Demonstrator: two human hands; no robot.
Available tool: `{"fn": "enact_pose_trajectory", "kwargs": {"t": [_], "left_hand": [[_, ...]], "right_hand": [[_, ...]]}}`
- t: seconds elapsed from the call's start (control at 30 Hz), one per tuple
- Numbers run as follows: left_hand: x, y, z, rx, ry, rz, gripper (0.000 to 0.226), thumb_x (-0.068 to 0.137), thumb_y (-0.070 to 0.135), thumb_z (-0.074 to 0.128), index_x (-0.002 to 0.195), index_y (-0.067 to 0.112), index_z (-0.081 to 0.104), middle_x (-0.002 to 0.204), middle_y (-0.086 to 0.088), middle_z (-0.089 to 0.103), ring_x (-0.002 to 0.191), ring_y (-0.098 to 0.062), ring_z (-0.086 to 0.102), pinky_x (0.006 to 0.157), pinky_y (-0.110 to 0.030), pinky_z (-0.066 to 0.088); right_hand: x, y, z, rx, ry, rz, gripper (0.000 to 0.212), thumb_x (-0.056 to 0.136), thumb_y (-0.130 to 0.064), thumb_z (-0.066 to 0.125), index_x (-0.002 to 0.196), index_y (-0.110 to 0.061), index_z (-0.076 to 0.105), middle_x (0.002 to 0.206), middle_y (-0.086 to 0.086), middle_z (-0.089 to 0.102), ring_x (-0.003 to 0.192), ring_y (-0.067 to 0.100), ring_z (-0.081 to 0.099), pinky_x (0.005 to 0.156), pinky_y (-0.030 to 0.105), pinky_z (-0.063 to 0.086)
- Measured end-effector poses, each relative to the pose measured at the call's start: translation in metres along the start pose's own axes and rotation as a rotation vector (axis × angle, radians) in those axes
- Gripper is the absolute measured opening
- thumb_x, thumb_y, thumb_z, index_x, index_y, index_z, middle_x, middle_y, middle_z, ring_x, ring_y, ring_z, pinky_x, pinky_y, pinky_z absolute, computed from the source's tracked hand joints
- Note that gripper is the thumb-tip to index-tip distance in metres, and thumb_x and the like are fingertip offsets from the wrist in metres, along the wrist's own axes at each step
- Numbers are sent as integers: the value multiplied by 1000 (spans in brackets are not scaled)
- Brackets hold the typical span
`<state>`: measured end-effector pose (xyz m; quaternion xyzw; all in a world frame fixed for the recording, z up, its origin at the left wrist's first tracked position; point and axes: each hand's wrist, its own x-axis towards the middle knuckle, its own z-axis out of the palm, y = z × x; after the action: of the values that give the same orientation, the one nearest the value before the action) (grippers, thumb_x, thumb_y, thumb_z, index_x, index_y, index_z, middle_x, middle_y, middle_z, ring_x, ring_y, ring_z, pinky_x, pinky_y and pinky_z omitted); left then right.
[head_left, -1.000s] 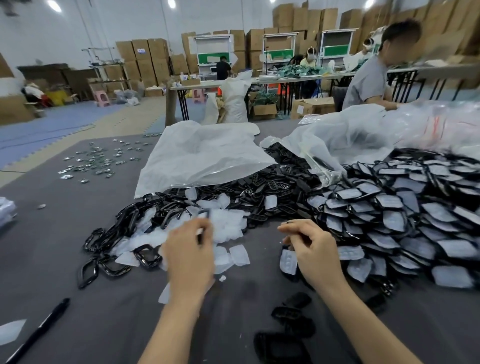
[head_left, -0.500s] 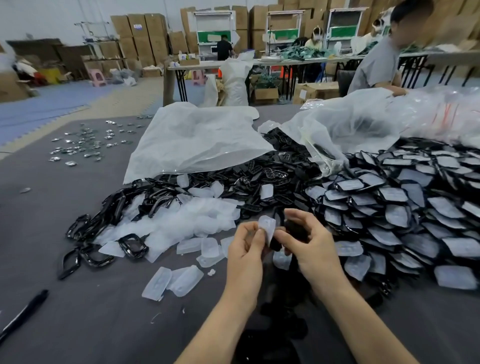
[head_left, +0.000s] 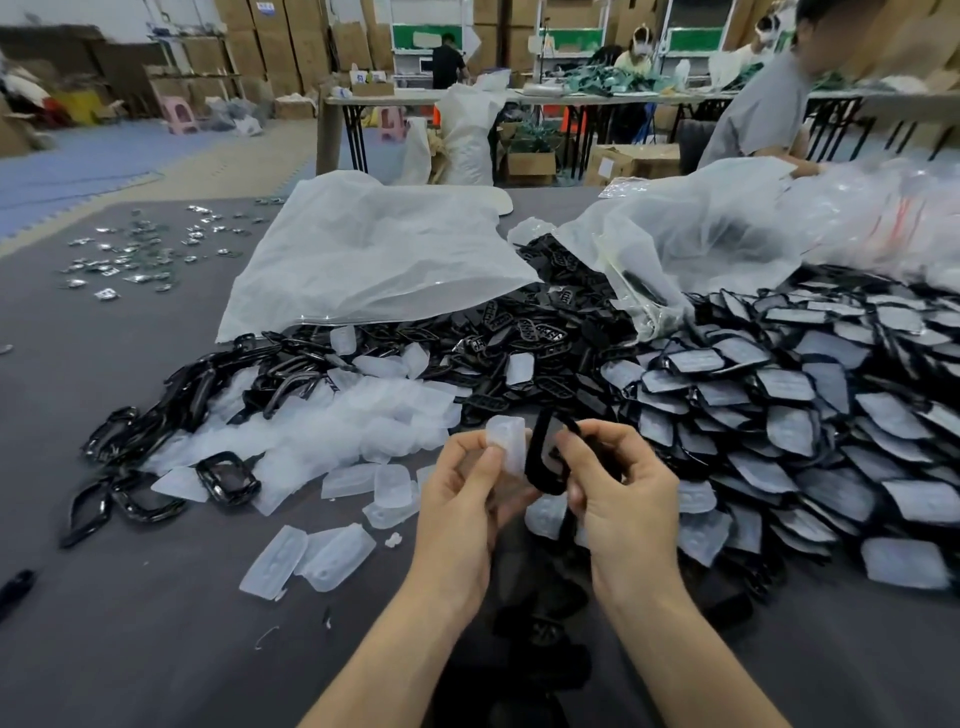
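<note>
Left hand (head_left: 462, 499) pinching translucent soft plastic pad (head_left: 506, 441); right hand (head_left: 618, 493) gripping glossy black plastic frame (head_left: 545, 457). We square pad to opening, press evenly.

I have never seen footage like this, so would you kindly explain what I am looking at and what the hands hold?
There is no machine: a person works with bare hands, filmed by a camera worn on the head, looking forward and down. The left hand pinches a translucent pad; the right hand grips a black frame beside it. On the grey table lie a heap of loose pads, black frames by a plastic bag, and, rightward, frames that seem fitted with pads. Far left lie small shiny parts.
</note>
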<state>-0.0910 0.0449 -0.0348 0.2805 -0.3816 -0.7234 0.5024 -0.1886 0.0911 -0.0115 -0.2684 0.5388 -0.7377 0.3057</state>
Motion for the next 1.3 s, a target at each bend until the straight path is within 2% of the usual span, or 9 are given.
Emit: {"fn": "enact_pose_trajectory", "kwargs": {"t": [0.13, 0.2, 0.3, 0.43, 0.57, 0.63, 0.87, 1.17, 1.3], "left_hand": [[2, -1, 0, 214, 217, 134, 32, 95, -2, 51, 99, 28, 58, 98, -1, 67, 83, -7, 69, 71, -18, 54], [-1, -2, 1, 501, 161, 213, 49, 94, 1, 53, 114, 45, 46, 118, 24, 57, 101, 8, 58, 85, -12, 47], [-7, -7, 1, 779, 31, 302, 50, 95, 24, 57, 131, 51, 34, 148, 30, 26, 138, 9, 21, 108, -6, 19], [-11, -8, 4, 910, 4, 292, 45, 79, 68, 53, 121, 55, 44, 152, 23, 15, 142, 9, -8, 97, 2, 2], [-10, -6, 4, 900, 74, 311, 8, 82, 46, 65, 87, 44, 59, 141, 26, 33, 142, 9, 4, 102, -2, 7], [-7, -6, 2, 883, 130, 329, 14, 89, 26, 66, 79, 35, 62, 138, 23, 42, 141, 8, 14, 107, -8, 15], [-8, -3, 2, 632, 274, 242, 11, 92, 21, 63, 82, 26, 67, 82, 18, 72, 90, -3, 68, 84, -22, 48], [-9, 0, 4, 560, 284, 266, 25, 92, 15, 62, 99, 38, 57, 80, 5, 72, 67, -7, 68, 66, -10, 44], [-9, 0, 2, 535, 272, 257, 25, 93, 8, 57, 90, 33, 53, 81, 9, 71, 65, -6, 65, 65, -10, 43]], "right_hand": [[6, -2, -6, -7, 71, 20, 22, 86, -13, 69, 70, -27, 71, 50, -5, 51, 43, 6, 41, 42, 17, 38], [7, -2, -9, -37, 74, 29, 21, 86, -14, 68, 70, -28, 72, 51, -5, 52, 44, 5, 42, 42, 17, 37], [8, 0, -9, -81, 60, 18, 17, 86, -15, 69, 73, -25, 71, 52, -5, 53, 45, 6, 44, 44, 17, 39], [7, 4, -7, -103, 39, -1, 13, 88, -10, 66, 80, -19, 68, 51, -2, 58, 46, 9, 52, 46, 19, 45], [6, 3, -5, -53, 3, 10, 15, 91, -3, 61, 83, -14, 68, 56, 1, 64, 50, 10, 59, 51, 21, 51], [5, 2, -5, -49, 9, 2, 19, 92, -2, 58, 82, -14, 70, 59, 0, 65, 52, 10, 58, 50, 19, 49], [10, -7, -11, -30, 54, 6, 19, 91, 0, 57, 94, -14, 69, 57, -9, 58, 49, 4, 51, 44, 16, 42], [13, -7, -10, 179, -13, 51, 20, 84, 12, 59, 82, -7, 64, 66, -3, 69, 67, 12, 69, 65, 15, 53], [11, -8, -10, 142, -99, 17, 31, 82, 14, 59, 73, -14, 68, 72, -1, 70, 77, 13, 69, 71, 15, 53]]}}
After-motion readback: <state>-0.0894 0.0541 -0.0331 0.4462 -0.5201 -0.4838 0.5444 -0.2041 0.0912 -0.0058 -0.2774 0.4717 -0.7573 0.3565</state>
